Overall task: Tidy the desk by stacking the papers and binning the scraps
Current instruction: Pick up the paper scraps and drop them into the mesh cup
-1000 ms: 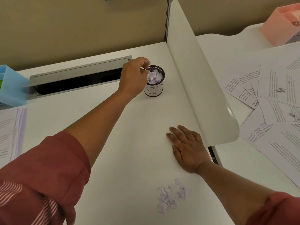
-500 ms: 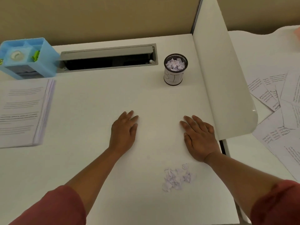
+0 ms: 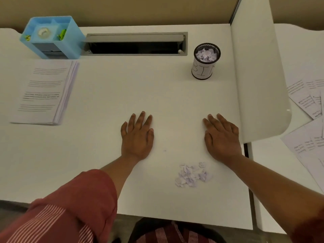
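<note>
My left hand (image 3: pixel 137 137) lies flat on the white desk (image 3: pixel 108 155), fingers straight, holding nothing. My right hand (image 3: pixel 221 137) lies flat too, close to the white divider panel (image 3: pixel 257 76). A small heap of torn paper scraps (image 3: pixel 192 174) sits on the desk between my wrists, nearer the front edge. The black mesh cup labelled as the bin (image 3: pixel 205 63) stands at the back right, filled with scraps. A neat stack of printed papers (image 3: pixel 43 92) lies at the left.
A blue desk organiser (image 3: pixel 52 37) stands at the back left beside an open grey cable slot (image 3: pixel 135 44). Beyond the divider, on the neighbouring desk, several loose printed sheets (image 3: pixel 308 120) lie scattered.
My left hand has left the bin cup and come back to rest flat on the desk. The view has shifted left and back. My right hand stays flat.
</note>
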`<action>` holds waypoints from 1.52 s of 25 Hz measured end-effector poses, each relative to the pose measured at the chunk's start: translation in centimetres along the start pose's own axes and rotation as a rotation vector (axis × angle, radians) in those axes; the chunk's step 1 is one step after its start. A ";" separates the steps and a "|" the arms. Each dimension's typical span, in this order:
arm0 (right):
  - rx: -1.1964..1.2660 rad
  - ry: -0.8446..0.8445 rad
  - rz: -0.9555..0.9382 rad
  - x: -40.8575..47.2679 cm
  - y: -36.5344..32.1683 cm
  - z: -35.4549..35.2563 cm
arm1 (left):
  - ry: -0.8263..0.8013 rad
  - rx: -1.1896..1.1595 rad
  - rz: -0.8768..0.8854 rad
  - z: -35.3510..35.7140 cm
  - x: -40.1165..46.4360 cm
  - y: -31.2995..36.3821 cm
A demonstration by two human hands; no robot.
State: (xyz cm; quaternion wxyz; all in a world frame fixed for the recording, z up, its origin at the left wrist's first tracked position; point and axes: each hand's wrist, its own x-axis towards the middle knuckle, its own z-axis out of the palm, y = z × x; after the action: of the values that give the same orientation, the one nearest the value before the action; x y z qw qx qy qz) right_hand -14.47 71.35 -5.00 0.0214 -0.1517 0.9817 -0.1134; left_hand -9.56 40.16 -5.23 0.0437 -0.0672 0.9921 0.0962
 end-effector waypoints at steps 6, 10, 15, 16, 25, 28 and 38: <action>0.270 -0.060 -0.366 0.5 -6.3 0.5 | -0.014 0.004 -0.023 0.0 0.2 0.0; 0.211 -0.188 -0.743 0.7 -10.4 2.0 | -0.020 0.014 -0.028 0.1 0.3 0.0; 0.088 -0.267 -0.792 0.0 -7.8 0.3 | -0.020 0.025 -0.030 0.2 0.4 -0.1; 0.077 -0.290 -0.754 -0.4 -6.6 -0.4 | -0.021 0.027 -0.030 0.2 0.4 -0.2; 0.178 -0.793 -0.287 -3.2 -1.6 -5.9 | -0.016 0.017 -0.028 0.3 0.5 -0.1; 0.128 -0.715 -0.263 -4.7 -2.3 -5.4 | -0.023 0.026 -0.031 0.3 0.4 -0.2; 0.272 -0.561 -0.191 -5.2 -4.7 -4.3 | -0.022 0.030 -0.027 0.5 0.4 -0.3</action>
State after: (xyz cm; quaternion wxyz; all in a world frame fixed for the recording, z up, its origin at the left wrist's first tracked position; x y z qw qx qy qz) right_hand -8.48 69.45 0.35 0.3003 -0.2640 0.8948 -0.1986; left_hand -9.91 39.94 -5.77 0.0567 -0.0789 0.9919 0.0817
